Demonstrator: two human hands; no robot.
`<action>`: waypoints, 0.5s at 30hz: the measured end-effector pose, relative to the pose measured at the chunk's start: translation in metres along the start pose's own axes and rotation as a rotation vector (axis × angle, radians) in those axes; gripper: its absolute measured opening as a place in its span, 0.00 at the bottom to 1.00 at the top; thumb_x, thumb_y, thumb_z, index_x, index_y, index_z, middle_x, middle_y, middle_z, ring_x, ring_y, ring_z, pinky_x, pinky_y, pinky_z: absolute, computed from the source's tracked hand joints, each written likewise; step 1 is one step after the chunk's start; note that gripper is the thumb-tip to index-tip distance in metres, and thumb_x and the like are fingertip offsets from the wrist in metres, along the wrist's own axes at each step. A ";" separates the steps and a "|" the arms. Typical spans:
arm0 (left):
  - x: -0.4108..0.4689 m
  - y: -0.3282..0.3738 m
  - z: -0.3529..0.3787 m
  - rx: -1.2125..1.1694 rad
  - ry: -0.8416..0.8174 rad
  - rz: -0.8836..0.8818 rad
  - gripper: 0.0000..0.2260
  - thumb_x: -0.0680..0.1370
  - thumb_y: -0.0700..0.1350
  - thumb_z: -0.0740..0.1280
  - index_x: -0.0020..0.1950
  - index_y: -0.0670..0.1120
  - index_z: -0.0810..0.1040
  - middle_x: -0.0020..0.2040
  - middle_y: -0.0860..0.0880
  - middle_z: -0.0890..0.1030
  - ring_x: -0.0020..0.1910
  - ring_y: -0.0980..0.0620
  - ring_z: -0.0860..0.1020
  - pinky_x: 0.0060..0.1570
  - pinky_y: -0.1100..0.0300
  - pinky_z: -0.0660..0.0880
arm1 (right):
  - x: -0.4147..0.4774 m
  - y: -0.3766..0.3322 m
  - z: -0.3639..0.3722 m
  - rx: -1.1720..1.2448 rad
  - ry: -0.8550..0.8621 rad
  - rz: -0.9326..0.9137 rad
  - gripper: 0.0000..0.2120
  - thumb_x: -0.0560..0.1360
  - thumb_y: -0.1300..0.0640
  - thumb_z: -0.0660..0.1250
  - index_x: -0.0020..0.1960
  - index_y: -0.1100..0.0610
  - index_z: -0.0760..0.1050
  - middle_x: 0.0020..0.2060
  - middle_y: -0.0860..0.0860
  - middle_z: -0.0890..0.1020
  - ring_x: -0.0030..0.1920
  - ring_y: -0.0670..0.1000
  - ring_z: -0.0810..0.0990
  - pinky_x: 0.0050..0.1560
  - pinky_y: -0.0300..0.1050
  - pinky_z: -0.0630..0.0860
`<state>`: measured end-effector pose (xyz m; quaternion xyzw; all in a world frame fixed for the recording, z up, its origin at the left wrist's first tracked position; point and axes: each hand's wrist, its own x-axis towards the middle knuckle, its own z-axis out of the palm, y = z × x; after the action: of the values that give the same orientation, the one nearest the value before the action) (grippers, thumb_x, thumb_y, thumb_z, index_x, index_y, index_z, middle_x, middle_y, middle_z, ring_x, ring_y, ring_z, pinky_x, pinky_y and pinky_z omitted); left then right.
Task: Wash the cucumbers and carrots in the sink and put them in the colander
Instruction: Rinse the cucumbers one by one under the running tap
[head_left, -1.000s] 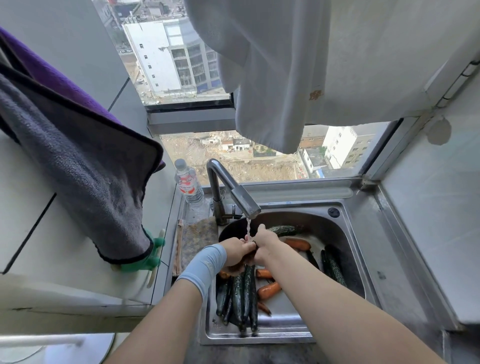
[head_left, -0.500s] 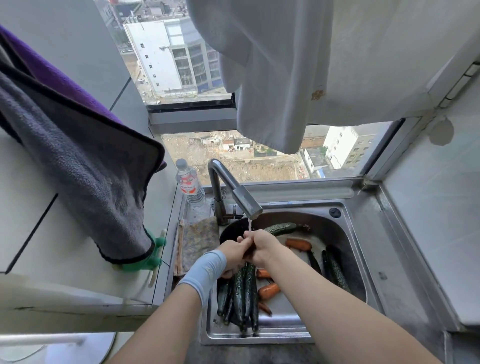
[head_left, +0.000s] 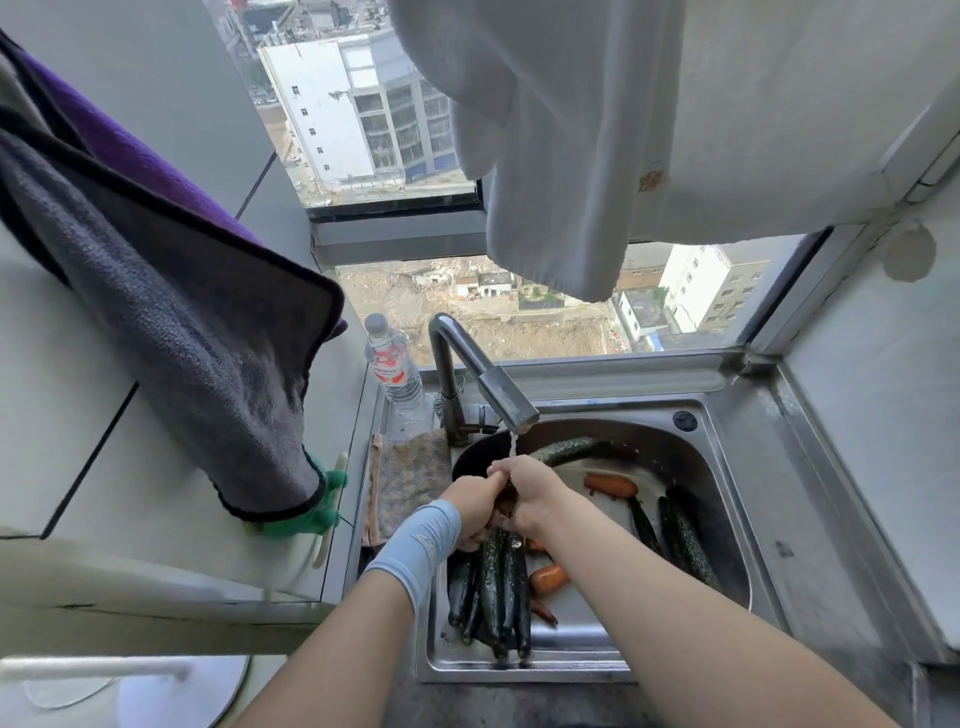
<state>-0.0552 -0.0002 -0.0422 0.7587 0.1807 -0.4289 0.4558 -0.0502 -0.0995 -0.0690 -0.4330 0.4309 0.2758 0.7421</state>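
Under the running tap (head_left: 506, 402), my left hand (head_left: 470, 512) and my right hand (head_left: 535, 496) are pressed together around a reddish-brown carrot (head_left: 506, 503), mostly hidden by my fingers. Water falls onto my knuckles. Below my hands, several dark cucumbers (head_left: 498, 587) and two carrots (head_left: 548, 579) lie on the sink (head_left: 571, 660) floor. The dark round colander (head_left: 727, 566) fills the back and right of the sink. It holds a cucumber (head_left: 569, 449), a carrot (head_left: 610, 486) and more cucumbers (head_left: 685, 540).
A water bottle (head_left: 389, 364) stands left of the tap. A brown cloth (head_left: 408, 483) lies on the sink's left ledge, with a green glove (head_left: 311, 514) beside it. A grey-purple towel (head_left: 171, 322) hangs at left and a white cloth (head_left: 561, 130) hangs overhead.
My hands have stayed under the stream, shifting only slightly against each other around the carrot. Nothing else has moved.
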 end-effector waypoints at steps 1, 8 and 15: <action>0.002 0.002 0.002 -0.010 0.018 -0.036 0.21 0.79 0.62 0.56 0.45 0.44 0.72 0.30 0.48 0.71 0.22 0.52 0.65 0.25 0.67 0.63 | -0.004 0.002 -0.002 -0.007 -0.029 0.016 0.09 0.80 0.54 0.63 0.43 0.56 0.75 0.41 0.55 0.79 0.42 0.55 0.77 0.47 0.48 0.72; -0.012 0.022 0.005 -0.540 -0.426 -0.153 0.12 0.83 0.47 0.56 0.46 0.41 0.71 0.37 0.46 0.74 0.23 0.57 0.68 0.19 0.69 0.62 | -0.009 -0.014 -0.024 -0.106 0.032 0.102 0.22 0.81 0.38 0.59 0.51 0.57 0.74 0.36 0.55 0.79 0.24 0.53 0.76 0.34 0.50 0.78; -0.012 0.038 0.005 -0.624 -0.352 -0.172 0.07 0.82 0.35 0.56 0.52 0.36 0.73 0.41 0.39 0.77 0.39 0.47 0.76 0.36 0.59 0.80 | 0.002 -0.013 -0.036 -0.031 -0.040 0.139 0.12 0.77 0.45 0.60 0.46 0.53 0.75 0.30 0.48 0.70 0.26 0.48 0.68 0.51 0.52 0.73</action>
<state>-0.0389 -0.0228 -0.0135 0.4797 0.2849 -0.5140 0.6516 -0.0535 -0.1371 -0.0745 -0.4079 0.4409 0.3417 0.7229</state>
